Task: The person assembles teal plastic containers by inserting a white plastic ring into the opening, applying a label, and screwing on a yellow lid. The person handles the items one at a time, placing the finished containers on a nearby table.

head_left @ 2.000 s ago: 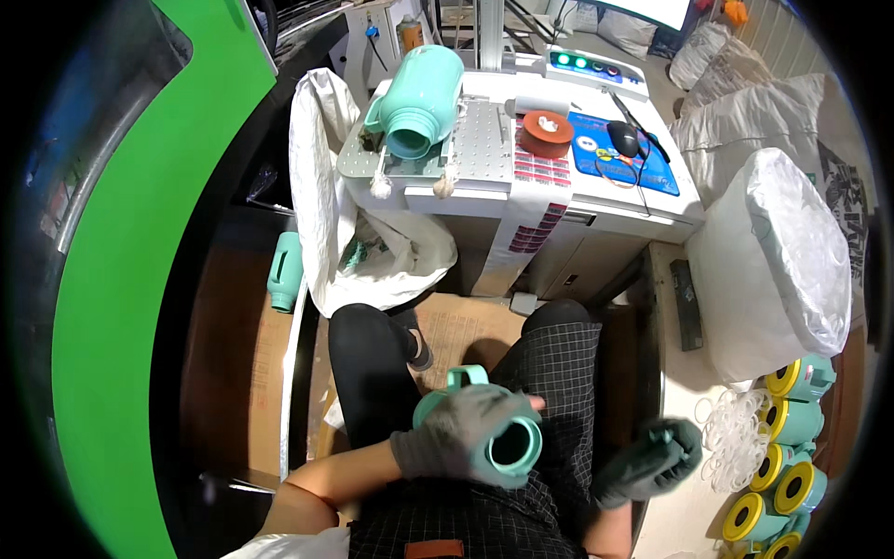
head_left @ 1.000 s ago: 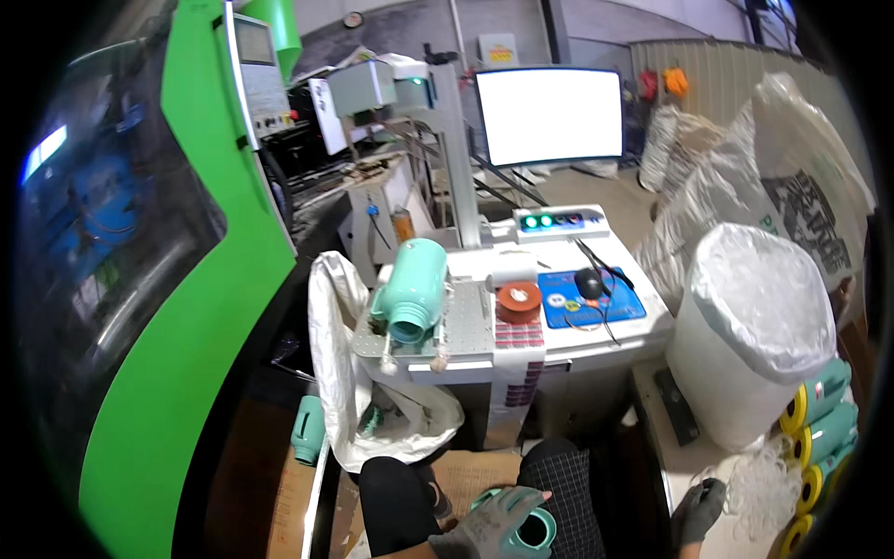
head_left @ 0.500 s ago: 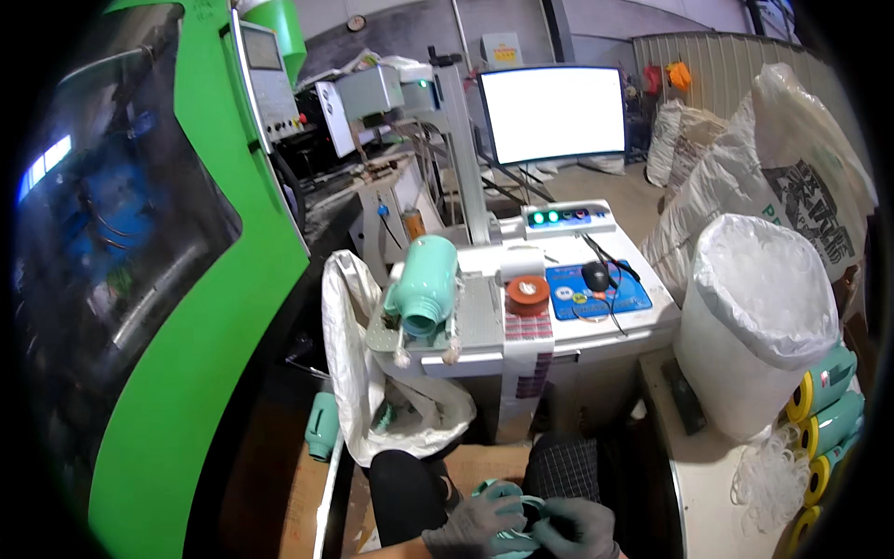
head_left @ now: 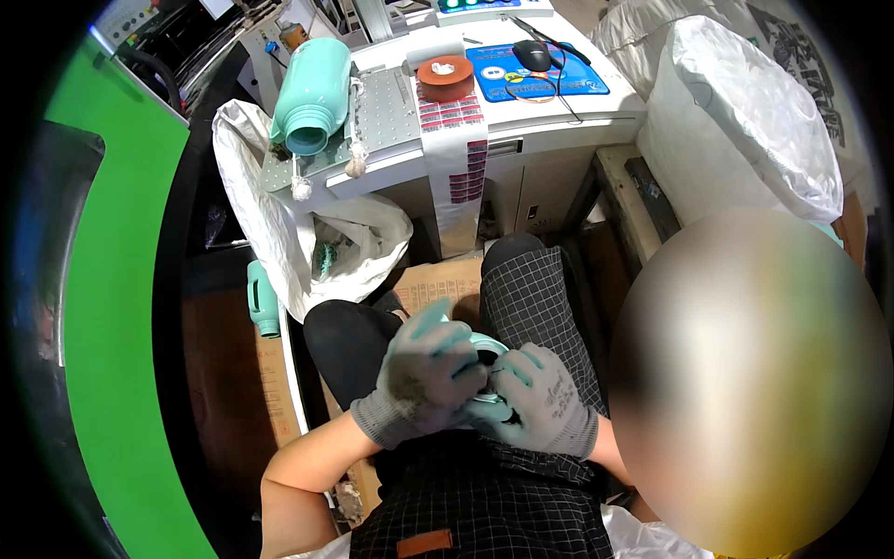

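Low over my lap, both gloved hands are at a mint-green plastic piece (head_left: 490, 344) with a round, ring-like opening. My left hand (head_left: 421, 374), in a grey glove, closes on its left side, with a finger raised. The curled fingers of my right hand (head_left: 548, 399) grip the right side of the rim. My hands cover most of the piece, so its full shape is hidden. Beyond them, a mint-green plastic bottle (head_left: 315, 82) lies on a perforated metal plate (head_left: 389, 110), its open mouth toward me.
A label roll and orange tape roll (head_left: 445, 78) sit beside a mouse (head_left: 533, 56) on a blue pad. An open white sack (head_left: 256, 210) hangs left, near another green bottle (head_left: 264, 300). A lined white bin (head_left: 736, 140) stands right. A blurred patch covers the lower right.
The view has tipped downward, bringing my lap and forearms into sight. My hands remain together on the green piece; the left hand has a finger raised now.
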`<state>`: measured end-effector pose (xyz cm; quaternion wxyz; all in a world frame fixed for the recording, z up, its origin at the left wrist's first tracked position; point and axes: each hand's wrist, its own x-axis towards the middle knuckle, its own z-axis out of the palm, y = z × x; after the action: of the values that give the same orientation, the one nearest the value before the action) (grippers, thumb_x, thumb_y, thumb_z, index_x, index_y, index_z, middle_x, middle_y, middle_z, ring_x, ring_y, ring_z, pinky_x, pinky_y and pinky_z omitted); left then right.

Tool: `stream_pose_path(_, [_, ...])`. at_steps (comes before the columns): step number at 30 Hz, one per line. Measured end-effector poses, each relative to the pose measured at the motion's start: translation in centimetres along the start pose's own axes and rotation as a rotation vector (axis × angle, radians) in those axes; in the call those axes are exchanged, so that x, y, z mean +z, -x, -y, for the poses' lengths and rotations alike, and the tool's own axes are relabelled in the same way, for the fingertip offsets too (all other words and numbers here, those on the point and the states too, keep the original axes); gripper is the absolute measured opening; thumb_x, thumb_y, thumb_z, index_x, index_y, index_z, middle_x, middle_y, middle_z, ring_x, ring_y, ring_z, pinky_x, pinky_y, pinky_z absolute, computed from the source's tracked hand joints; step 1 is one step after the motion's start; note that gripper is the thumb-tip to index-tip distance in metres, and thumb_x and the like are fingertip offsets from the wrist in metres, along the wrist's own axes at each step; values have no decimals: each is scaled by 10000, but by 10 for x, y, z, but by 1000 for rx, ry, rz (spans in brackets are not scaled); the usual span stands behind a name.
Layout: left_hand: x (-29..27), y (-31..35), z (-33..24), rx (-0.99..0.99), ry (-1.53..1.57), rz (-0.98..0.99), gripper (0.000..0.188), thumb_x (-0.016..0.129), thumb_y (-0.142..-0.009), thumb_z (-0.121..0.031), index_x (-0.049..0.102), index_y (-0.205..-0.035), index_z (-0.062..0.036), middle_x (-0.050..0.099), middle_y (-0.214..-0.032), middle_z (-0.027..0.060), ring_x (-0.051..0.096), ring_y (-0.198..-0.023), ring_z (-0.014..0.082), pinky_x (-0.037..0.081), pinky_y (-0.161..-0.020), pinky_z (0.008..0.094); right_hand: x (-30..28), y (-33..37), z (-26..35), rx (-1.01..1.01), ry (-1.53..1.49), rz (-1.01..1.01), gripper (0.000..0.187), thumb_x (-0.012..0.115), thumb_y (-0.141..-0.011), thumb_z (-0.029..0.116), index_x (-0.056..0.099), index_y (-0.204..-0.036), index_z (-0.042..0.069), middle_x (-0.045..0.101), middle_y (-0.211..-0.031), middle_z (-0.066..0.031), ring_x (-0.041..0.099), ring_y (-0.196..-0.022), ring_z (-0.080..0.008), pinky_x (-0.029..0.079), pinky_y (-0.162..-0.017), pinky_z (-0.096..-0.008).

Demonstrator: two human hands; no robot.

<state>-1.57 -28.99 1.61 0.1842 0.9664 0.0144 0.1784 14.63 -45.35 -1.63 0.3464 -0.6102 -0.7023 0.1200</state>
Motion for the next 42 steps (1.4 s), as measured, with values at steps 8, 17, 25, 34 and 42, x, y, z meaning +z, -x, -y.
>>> stream_pose_path(8, [-32, -28, -15, -169, -453, 254, 234, 788, -740, -233, 745, -936, -113, 638, -928, 77, 617, -974, 299, 532, -834, 447, 15, -24, 5, -96, 62, -123, 405, 875, -764, 319, 698, -1006, 47, 644, -1023, -115, 617, -798, -268, 492, -675, -409])
stream_pose_path(17, [-26, -56, 6, -24, -356, 504, 98, 761, -752, -183, 709, -792, -110, 657, -906, 67, 690, -841, 258, 577, -695, 390, 13, -17, -2, -52, 26, -76, 281, 850, -789, 343, 742, -871, 97, 668, -895, -72, 637, -732, -247, 505, -633, -391])
stream_pose_path(25, [-11, -63, -5, -146, -349, 466, 88, 735, -855, -169, 713, -900, -97, 679, -881, 60, 719, -787, 286, 587, -676, 386, 13, -5, -1, -3, 27, -224, 313, 877, -747, 331, 685, -827, 98, 642, -893, -67, 633, -732, -245, 493, -610, -377])
stream_pose_path(34, [75, 27, -43, -207, 79, -96, 666, 710, -908, -606, 594, -1349, -121, 542, -1443, 185, 514, -1321, 407, 452, -1072, 581, -10, 113, -1, 717, -463, -357, 778, 811, -791, 252, 489, -1421, -69, 586, -1378, -258, 625, -1243, -369, 513, -1054, -475])
stream_pose_path(42, [46, -65, 91, -479, 543, -345, 716, 812, -899, -358, 531, -1418, 47, 629, -1356, 193, 606, -1263, 314, 484, -1074, 404, -28, 124, -18, 926, -1063, -627, 793, 599, -979, 376, 342, -1560, -98, 648, -1254, -260, 740, -827, -265, 610, -608, -312])
